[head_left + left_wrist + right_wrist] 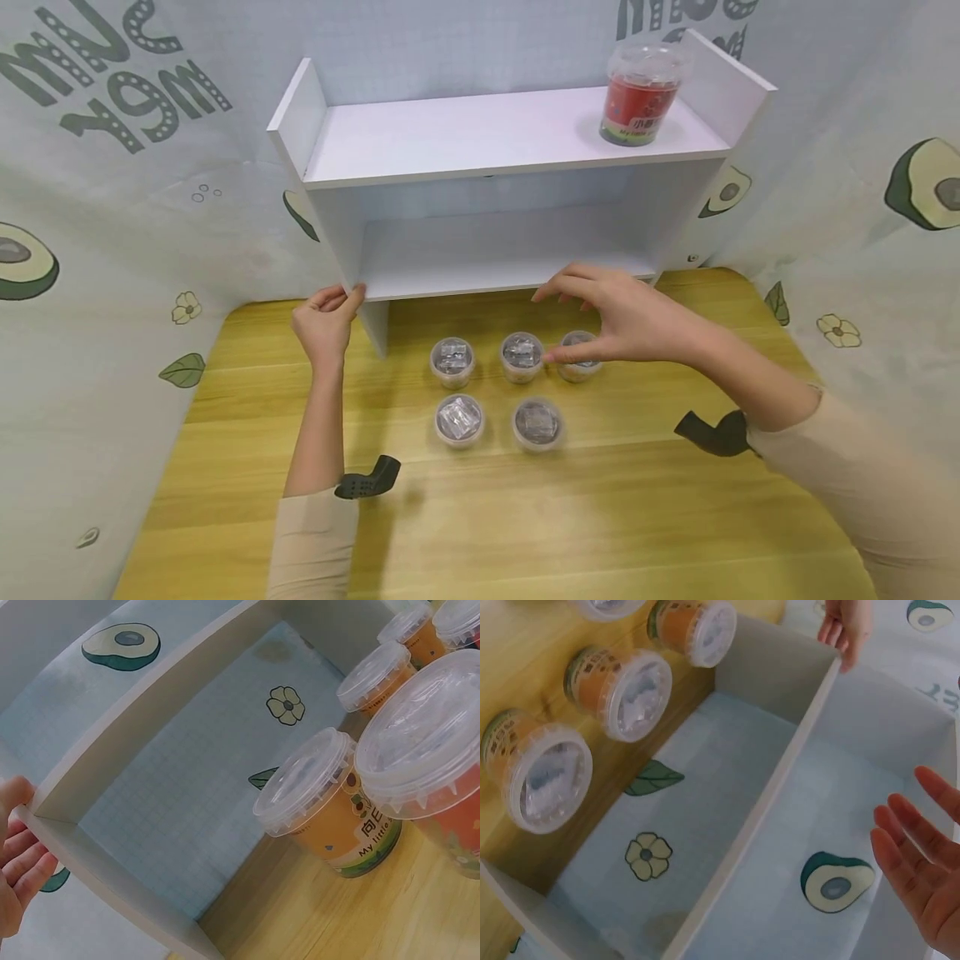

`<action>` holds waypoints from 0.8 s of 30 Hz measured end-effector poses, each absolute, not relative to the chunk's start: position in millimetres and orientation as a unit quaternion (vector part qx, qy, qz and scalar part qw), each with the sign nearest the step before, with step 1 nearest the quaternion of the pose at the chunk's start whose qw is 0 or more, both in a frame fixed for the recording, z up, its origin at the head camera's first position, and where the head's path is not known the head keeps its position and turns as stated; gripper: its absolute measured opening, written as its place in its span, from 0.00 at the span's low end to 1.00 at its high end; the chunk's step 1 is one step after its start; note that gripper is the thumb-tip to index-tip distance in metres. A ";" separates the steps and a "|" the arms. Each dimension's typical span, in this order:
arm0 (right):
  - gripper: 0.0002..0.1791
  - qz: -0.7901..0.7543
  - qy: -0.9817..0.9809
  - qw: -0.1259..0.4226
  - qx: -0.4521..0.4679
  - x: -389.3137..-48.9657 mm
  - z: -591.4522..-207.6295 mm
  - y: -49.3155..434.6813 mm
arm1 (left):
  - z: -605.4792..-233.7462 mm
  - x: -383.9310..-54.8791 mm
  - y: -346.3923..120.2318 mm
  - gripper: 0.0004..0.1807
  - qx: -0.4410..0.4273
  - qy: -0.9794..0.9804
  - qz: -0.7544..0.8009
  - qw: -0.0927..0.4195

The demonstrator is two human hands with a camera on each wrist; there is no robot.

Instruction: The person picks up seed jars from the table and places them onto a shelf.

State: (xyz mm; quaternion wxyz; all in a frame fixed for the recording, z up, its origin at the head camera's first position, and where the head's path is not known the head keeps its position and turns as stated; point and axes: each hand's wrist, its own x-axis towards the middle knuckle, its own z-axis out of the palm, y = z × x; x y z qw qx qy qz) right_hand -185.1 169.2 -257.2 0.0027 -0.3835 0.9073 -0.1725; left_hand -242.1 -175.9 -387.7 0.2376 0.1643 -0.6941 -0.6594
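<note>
My left hand (324, 327) grips the left side panel of a white two-tier shelf (517, 137), at the height of its lower board. The thumb lies at the panel's front edge and the fingers curl behind it, as the left wrist view shows. My right hand (626, 317) is held in front of the lower board, fingers apart and loosely bent, holding nothing. Its thumb overlaps the back-right lidded cup (576, 372) in the head view. Beside that stand a middle cup (521, 357) and an orange-labelled left cup (337, 832), all with clear lids.
Two more lidded cups, a front-left one (460, 421) and a front-right one (537, 423), stand nearer me on the wooden table (600, 517). A red-labelled cup (641, 104) sits at the right on the top board. Behind hangs a patterned cloth (150, 250).
</note>
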 end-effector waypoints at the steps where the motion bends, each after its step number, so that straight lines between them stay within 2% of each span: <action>1: 0.32 -0.174 0.908 0.004 -0.380 -184.5 -259.3 168.7 | -387.4 -242.0 -176.2 0.20 0.165 -0.693 -0.660 0.238; 13: 0.35 -0.168 0.913 0.009 -0.373 -180.0 -279.8 166.9 | -386.8 -241.6 -176.4 0.20 0.164 -0.688 -0.665 0.240; 24: 0.36 -0.153 0.921 0.038 -0.357 -168.8 -324.6 163.0 | -388.1 -241.6 -176.4 0.16 0.164 -0.685 -0.669 0.237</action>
